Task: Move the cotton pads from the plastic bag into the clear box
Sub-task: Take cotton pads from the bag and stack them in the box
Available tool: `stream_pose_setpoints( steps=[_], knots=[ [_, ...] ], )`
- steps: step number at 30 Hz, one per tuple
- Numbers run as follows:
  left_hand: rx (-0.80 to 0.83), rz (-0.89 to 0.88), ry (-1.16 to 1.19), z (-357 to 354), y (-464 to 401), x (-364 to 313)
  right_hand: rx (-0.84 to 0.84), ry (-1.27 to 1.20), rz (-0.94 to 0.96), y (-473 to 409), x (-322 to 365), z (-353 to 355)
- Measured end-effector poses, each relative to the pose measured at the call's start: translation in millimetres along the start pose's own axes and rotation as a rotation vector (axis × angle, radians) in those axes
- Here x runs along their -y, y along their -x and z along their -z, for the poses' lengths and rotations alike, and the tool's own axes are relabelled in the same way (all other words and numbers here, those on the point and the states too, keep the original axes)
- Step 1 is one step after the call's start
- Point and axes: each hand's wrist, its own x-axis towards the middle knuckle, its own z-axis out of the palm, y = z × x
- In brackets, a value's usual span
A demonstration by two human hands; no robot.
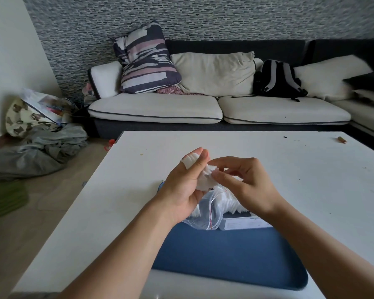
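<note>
Above the blue mat (229, 251) on the white table (289, 169), both hands work a stack of cotton pads (205, 179) lifted clear of the bag (205, 214). Left hand (183, 188) is closed round the stack, pads also showing at its fingertips at 12 o'clock; right hand (244, 186) pinches the stack's fanned edge with thumb and forefinger, other fingers loosely curled. More pads sit in the bag just below the hands at 6 o'clock, and some white ones seem to spill toward the box (244, 223) at 4 o'clock, half hidden under the right wrist. Box sits on the mat, touching or just beside the bag; cannot tell if its lid is on. Handling, judged: pads are very light, soft, compressible, not fragile, but a loose stack slides and fans apart easily, so grip across the flat faces, squeezing the stack from both ends, not by a single edge. Bag is thin, slippery film with a red zip strip; it will collapse, so it needs pinning or holding by its mouth. Stack's long axis looks to run from about 7 o'clock to 1 o'clock, tilted up away from the person, pad edges fanning toward the right hand at 3 o'clock. Bag mouth appears to point up toward the hands; not certain.
</note>
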Motion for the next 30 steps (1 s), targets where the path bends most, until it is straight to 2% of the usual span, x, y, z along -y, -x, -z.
stream_pose_setpoints(
  steps=[11,15,18,20,23,26,30],
  knots=[
    [0.0,0.012,-0.048,2,3,1,0.022,0.078,-0.039,3,9,1],
    [-0.014,0.054,0.02,1,3,-1,0.011,0.127,-0.063,1,4,1],
    [-0.016,0.072,0.016,-1,1,1,-0.034,-0.019,-0.109,-1,5,0],
    [-0.041,0.071,0.015,0,0,4,0.036,-0.066,-0.103,-1,8,-3],
    [-0.003,0.074,0.044,2,1,3,0.151,-0.116,-0.106,0,8,-1],
    [0.101,0.089,0.075,-2,7,-4,0.205,-0.207,-0.134,0,8,7],
    [0.204,0.149,0.02,-5,13,-3,0.21,0.001,-0.086,1,6,-1]
  ],
)
